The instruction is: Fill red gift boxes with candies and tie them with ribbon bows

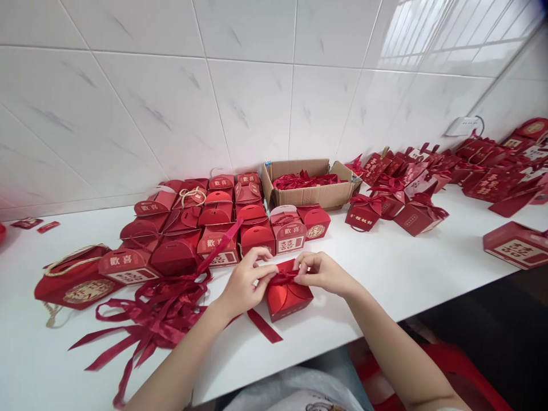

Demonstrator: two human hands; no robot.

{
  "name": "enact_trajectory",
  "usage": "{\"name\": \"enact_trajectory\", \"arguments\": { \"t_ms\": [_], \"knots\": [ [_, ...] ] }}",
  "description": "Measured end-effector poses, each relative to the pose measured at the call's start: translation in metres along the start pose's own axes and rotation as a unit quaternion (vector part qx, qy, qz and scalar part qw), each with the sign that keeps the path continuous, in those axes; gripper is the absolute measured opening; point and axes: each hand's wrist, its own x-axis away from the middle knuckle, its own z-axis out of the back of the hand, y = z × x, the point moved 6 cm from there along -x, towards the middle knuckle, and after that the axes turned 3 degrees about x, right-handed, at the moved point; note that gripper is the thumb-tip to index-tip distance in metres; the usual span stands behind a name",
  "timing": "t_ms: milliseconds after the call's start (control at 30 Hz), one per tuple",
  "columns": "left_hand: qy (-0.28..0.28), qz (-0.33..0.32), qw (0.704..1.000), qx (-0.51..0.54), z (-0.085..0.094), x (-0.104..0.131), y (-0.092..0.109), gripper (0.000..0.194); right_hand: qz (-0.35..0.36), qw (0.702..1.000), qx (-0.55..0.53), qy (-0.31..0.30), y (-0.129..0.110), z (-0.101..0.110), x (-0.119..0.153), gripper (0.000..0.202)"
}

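A small red gift box point(290, 302) stands on the white table in front of me, its curved top flaps folded over each other. A dark red ribbon point(286, 277) crosses its top and looks looped or knotted there. My left hand point(249, 279) pinches the ribbon on the left side of the box, thumb and forefinger together. From the right, my right hand point(322, 273) pinches the same ribbon between its fingertips. One flat ribbon tail point(264, 326) lies on the table below my left hand. The exact shape of the knot is partly hidden by my fingers.
Left of me lies a tangled heap of ribbons point(171, 314). Rows of red gift boxes point(216, 208) stand behind it, by the tiled wall. A cardboard box point(314, 197) holds more ribbon. Several boxes with bows point(422, 216) stand to the right, near the table's front edge point(462, 294).
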Motion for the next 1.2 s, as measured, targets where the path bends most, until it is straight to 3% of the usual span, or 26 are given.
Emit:
{"name": "enact_trajectory", "arguments": {
  "t_ms": [200,367,500,567,633,733,833,900,933,1000,1067,1100,1133,1200],
  "knots": [
    [0.005,0.024,0.995,-0.099,0.021,0.021,-0.021,0.021,-0.043,0.998,0.048,0.026,0.025,0.015,0.019,0.014],
    [0.043,0.087,0.995,-0.038,0.018,0.032,-0.029,0.018,-0.002,0.996,0.084,-0.007,0.03,0.019,0.023,0.011],
    [0.042,0.133,0.989,0.057,0.003,0.037,-0.028,0.014,0.085,0.982,0.142,-0.086,0.031,0.006,0.025,0.108],
    [0.021,0.146,0.985,0.088,-0.005,0.037,-0.026,0.02,0.096,0.978,0.164,-0.084,0.036,0.001,0.027,0.115],
    [0.021,0.164,0.982,0.092,-0.003,0.038,-0.026,0.035,0.094,0.978,0.178,-0.056,0.041,0.003,0.033,0.106],
    [0.058,0.196,0.979,0.018,0.022,0.049,-0.023,0.04,0.062,0.973,0.221,0.005,0.054,0.031,0.057,0.1],
    [0.128,0.245,0.958,-0.073,0.063,0.077,-0.018,0.028,-0.027,0.957,0.272,0.1,0.075,0.09,0.092,0.099],
    [0.189,0.288,0.933,-0.102,0.087,0.104,-0.015,0.034,-0.097,0.934,0.275,0.206,0.088,0.137,0.117,0.105],
    [0.209,0.31,0.92,-0.121,0.095,0.118,-0.014,0.035,-0.118,0.909,0.286,0.278,0.089,0.158,0.128,0.108],
    [0.217,0.334,0.904,-0.153,0.098,0.14,-0.014,0.032,-0.143,0.829,0.351,0.412,0.082,0.189,0.144,0.116],
    [0.186,0.321,0.913,-0.172,0.086,0.153,-0.015,0.025,-0.12,0.743,0.428,0.5,0.063,0.198,0.145,0.119],
    [0.163,0.3,0.923,-0.179,0.076,0.156,-0.015,0.024,-0.09,0.714,0.459,0.521,0.051,0.196,0.138,0.115],
    [0.14,0.273,0.932,-0.191,0.066,0.157,-0.014,0.024,-0.048,0.701,0.48,0.525,0.04,0.191,0.127,0.108],
    [0.101,0.233,0.939,-0.233,0.046,0.159,-0.014,0.031,0.043,0.715,0.497,0.49,0.022,0.175,0.094,0.088]
  ]
}}
